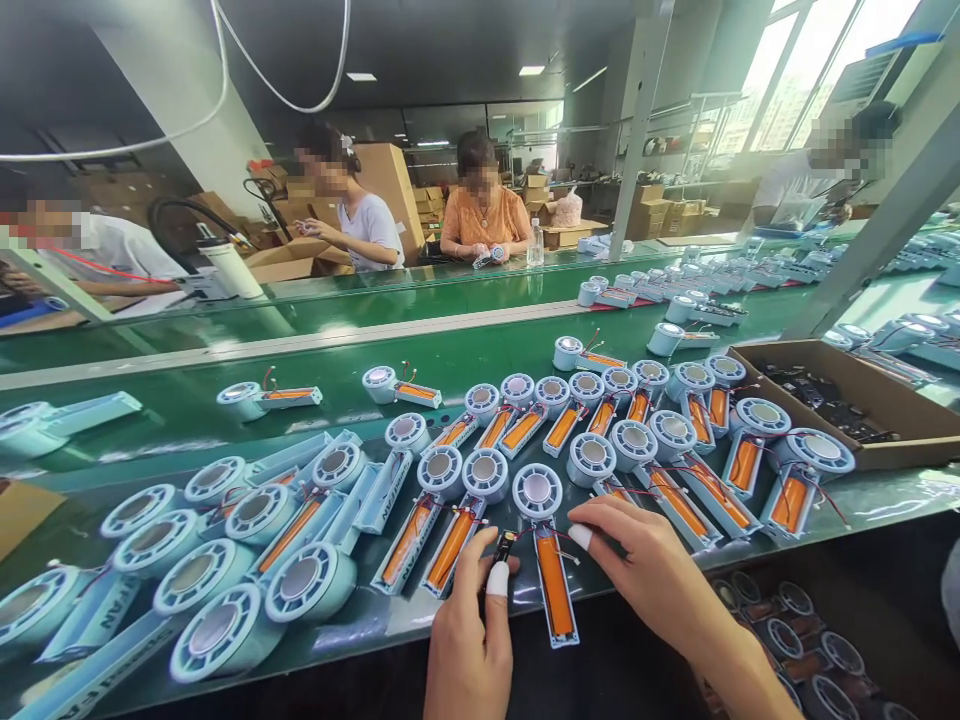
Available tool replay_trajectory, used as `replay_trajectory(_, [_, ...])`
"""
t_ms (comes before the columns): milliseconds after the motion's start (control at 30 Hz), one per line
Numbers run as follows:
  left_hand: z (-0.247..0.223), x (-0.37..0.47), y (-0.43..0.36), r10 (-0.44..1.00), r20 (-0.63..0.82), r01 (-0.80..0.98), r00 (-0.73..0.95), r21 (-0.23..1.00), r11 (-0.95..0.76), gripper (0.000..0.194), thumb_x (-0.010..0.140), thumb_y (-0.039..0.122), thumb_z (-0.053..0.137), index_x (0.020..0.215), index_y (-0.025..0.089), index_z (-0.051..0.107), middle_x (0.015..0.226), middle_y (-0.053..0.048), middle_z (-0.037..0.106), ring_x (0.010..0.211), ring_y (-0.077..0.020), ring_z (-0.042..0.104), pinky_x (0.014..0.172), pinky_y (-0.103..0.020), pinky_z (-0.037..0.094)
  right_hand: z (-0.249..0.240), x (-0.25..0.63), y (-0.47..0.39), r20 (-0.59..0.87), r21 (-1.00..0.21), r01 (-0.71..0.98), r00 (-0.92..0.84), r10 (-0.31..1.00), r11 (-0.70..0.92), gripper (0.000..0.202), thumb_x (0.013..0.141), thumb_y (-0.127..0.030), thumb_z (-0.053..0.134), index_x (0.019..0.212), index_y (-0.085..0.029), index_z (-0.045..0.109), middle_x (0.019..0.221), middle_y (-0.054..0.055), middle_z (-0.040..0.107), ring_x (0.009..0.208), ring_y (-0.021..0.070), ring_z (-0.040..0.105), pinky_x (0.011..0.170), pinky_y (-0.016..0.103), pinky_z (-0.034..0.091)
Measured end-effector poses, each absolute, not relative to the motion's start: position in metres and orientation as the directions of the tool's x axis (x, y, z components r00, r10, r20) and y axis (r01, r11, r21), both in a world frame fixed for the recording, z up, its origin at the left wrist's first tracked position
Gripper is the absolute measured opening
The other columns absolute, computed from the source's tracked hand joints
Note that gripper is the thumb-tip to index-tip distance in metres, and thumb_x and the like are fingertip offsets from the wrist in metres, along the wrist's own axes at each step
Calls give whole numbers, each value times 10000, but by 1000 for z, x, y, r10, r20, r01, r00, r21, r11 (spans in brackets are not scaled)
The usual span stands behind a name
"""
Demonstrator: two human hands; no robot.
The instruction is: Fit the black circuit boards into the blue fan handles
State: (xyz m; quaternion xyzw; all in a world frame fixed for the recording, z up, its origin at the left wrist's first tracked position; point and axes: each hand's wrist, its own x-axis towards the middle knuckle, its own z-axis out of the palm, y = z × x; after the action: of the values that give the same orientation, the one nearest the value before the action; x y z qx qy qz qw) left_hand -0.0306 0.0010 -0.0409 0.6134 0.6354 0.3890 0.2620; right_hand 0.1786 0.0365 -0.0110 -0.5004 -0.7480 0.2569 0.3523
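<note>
My left hand [476, 615] pinches a small black circuit board [504, 546] between thumb and index finger. Just right of it, a light-blue handheld fan [538, 490] lies with its round head away from me. Its open handle shows an orange battery cell [553, 585] and juts over the bench's front edge. My right hand [652, 560] is beside this fan, its fingertips closed at the thin red and black wires coming out of the handle. A small white plug [576, 561] hangs just below those fingertips. White covers show on a digit of each hand.
Many similar fans lie on the green bench [360, 625], left and right. A cardboard box [911, 445] of black boards stands at right, and more fans sit below the edge [817, 645]. Behind the conveyor belt [465, 350], several people work, one in an orange top [487, 215].
</note>
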Motion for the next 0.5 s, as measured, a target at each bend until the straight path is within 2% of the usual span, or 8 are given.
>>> replay_trajectory(67, [-40,-34,1,978,209,657,-20,739,-145,464,1009,231,328,1433,223,517,1390,-103,658,1232,-235,660,998,-368,553,-11,181,34,209,-718,616,-252,945,323,191,993,-265,539,1118,-244,682,995,38,733,878,203,685,785,321,535])
replay_trajectory(133, [-38,-39,2,971,216,726,100,651,-220,532,991,172,308,1493,243,468,1435,-91,622,1281,-222,626,992,-333,556,-9,183,29,140,-736,617,-266,954,280,208,970,-293,592,1153,-268,689,945,15,743,834,192,691,761,304,548])
replay_trajectory(233, [-30,-43,4,977,107,795,185,569,-213,606,962,116,289,1536,263,414,1351,-101,675,1159,-212,701,910,-302,587,-5,185,22,120,-769,567,-327,937,296,236,961,-249,596,1165,-305,701,1006,-7,763,888,178,713,796,269,559])
replay_trajectory(367, [-18,-42,6,979,-44,843,201,517,-150,649,936,78,289,1540,283,407,1203,-92,740,983,-204,751,874,-308,588,-7,184,25,229,-745,553,-314,921,373,250,996,-202,507,1119,-275,713,1060,5,774,980,185,727,863,277,551])
replay_trajectory(500, [-13,-42,5,974,-39,871,223,457,-181,671,924,49,293,1509,336,454,1100,-74,738,931,-194,744,797,-277,585,-14,176,34,411,-661,588,-237,880,466,320,994,-154,449,1182,-244,691,1124,43,769,1037,201,724,888,297,552])
